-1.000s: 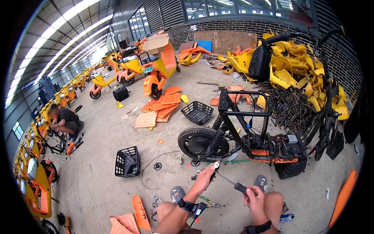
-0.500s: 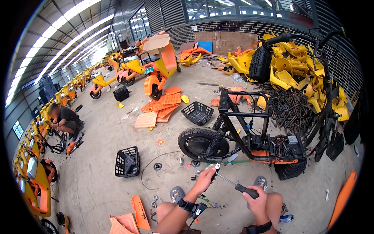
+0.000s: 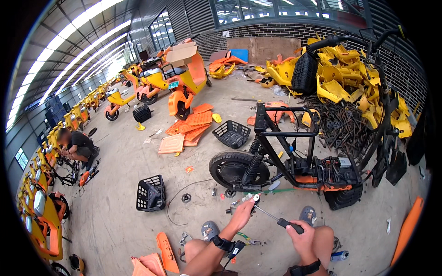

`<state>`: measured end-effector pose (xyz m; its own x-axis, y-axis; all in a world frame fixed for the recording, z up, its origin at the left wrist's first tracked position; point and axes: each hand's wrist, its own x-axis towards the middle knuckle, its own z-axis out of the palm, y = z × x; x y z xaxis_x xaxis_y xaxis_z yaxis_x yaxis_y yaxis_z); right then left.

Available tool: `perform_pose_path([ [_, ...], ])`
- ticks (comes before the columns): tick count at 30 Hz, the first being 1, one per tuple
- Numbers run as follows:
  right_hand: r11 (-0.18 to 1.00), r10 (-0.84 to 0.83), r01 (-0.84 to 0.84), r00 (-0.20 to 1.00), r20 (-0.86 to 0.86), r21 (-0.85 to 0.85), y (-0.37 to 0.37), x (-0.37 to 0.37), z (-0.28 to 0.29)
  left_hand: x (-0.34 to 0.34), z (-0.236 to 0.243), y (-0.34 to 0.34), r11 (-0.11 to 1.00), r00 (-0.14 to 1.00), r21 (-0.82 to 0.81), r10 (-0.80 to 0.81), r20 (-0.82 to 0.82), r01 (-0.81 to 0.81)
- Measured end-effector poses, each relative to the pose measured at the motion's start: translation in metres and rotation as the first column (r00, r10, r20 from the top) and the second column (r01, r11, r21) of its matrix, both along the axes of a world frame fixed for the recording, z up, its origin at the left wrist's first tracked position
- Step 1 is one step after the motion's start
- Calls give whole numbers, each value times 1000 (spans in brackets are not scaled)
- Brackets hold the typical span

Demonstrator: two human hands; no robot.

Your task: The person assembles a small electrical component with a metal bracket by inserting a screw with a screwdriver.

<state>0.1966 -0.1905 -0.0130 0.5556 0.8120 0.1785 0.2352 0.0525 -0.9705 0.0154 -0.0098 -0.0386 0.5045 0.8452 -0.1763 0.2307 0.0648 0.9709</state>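
Observation:
My right hand [image 3: 302,239] grips the dark handle of a screwdriver [image 3: 269,214], its shaft pointing up and left. The shaft's far end meets a small black part with a pale tip [image 3: 256,198], pinched in my left hand [image 3: 241,215]. What kind of part it is, I cannot make out; my fingers cover much of it. Just beyond my hands stands a stripped black scooter frame [image 3: 286,135] with its rear wheel [image 3: 235,171] on the left. Pliers with green and yellow handles [image 3: 250,239] lie on the floor between my feet.
Black crates [image 3: 151,193] sit left and ahead, beside a loose sprocket [image 3: 186,198] and a thin cable [image 3: 168,209]. Orange panels [image 3: 189,129] lie farther off. Yellow covers [image 3: 338,87] are heaped at the back right. A spray can [image 3: 340,255] lies by my right leg. Another person [image 3: 78,146] squats at the left.
The view has shifted slightly. Both hands keep nearly the same position on the screwdriver and the small part.

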Motion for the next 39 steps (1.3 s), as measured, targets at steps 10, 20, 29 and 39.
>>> perform_pose_path([
  [10, 991, -10, -34, 948, -317, -131, 3, 10, -16, 3, 4, -8, 973, 997, 230, 37, -62, -22],
  [20, 968, 11, -171, 753, -658, -181, 4, 16, -8, 6, -2, -3, 993, 996, 112, 25, 80, -34],
  [29, 976, 81, -184, 803, -591, -116, 5, 15, -19, -2, -1, 7, 986, 988, 105, 123, 92, -132],
  [39, 930, 130, -239, 924, 358, 280, -1, -6, 79, -2, 1, 18, 857, 780, -512, 354, 515, -51],
])
